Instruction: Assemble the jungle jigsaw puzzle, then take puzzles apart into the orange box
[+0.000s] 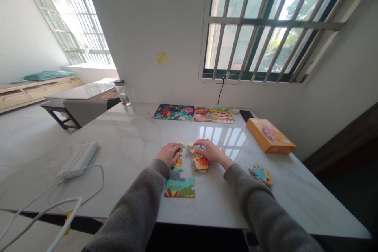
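A partly joined jigsaw puzzle (179,187) lies near the table's front edge, teal and green at the bottom, with a narrow column running upward. My left hand (169,154) rests on the left side of that column, fingers lying over its upper pieces. Just to the right, my right hand (210,151) pinches a pale green puzzle piece (190,148) between thumb and fingers, a small gap from the column. Under this hand sits a small stack of orange and yellow puzzle pieces (200,163). Part of another piece shows behind the right wrist.
A pile of blue and yellow pieces (261,174) lies to the right, below an orange box (270,135). Two picture sheets (173,112) lie by the wall, near a black phone (246,116). At left are a water bottle (123,93) and a white power strip (79,160) with cables.
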Tool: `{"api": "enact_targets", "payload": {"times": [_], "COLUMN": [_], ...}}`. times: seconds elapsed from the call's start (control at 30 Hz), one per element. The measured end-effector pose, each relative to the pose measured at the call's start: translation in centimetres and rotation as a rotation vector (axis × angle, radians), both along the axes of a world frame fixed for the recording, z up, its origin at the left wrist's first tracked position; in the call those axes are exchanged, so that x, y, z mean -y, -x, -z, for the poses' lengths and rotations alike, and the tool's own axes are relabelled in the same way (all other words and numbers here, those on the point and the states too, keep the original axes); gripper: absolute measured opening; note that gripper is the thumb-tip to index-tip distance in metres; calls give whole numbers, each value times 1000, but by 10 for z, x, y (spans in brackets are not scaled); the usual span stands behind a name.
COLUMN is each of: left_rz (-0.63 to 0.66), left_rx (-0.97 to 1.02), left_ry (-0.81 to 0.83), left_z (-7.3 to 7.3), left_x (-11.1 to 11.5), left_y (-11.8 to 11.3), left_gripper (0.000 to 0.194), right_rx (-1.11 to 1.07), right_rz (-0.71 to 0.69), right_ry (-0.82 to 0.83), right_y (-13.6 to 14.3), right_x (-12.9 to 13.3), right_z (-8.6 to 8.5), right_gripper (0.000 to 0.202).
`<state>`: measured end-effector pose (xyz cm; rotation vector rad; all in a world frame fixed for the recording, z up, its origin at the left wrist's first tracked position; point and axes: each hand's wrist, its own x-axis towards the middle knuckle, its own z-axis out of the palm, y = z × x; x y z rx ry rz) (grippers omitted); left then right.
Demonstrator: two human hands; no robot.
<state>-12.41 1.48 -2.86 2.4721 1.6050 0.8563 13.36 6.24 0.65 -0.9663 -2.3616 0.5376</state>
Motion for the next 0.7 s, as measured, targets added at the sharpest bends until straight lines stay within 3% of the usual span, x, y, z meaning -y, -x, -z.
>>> {"api": "enact_targets", "payload": {"times": [0.3,0.7], "left_rz": [-32,-71], "left_rx": [-12,-94], "left_ry": [1,84], "left_z": [-2,-5], "left_x": [1,4], "left_y": [-3,-5], "left_gripper": [25,29], "right_rx": [280,404], "right_rz": [52,-10], "right_ry": [-15,-53], "right_y": [30,27], "right_x": [-15,-11], "right_z": [-4,-9], "right_gripper": [31,29]}}
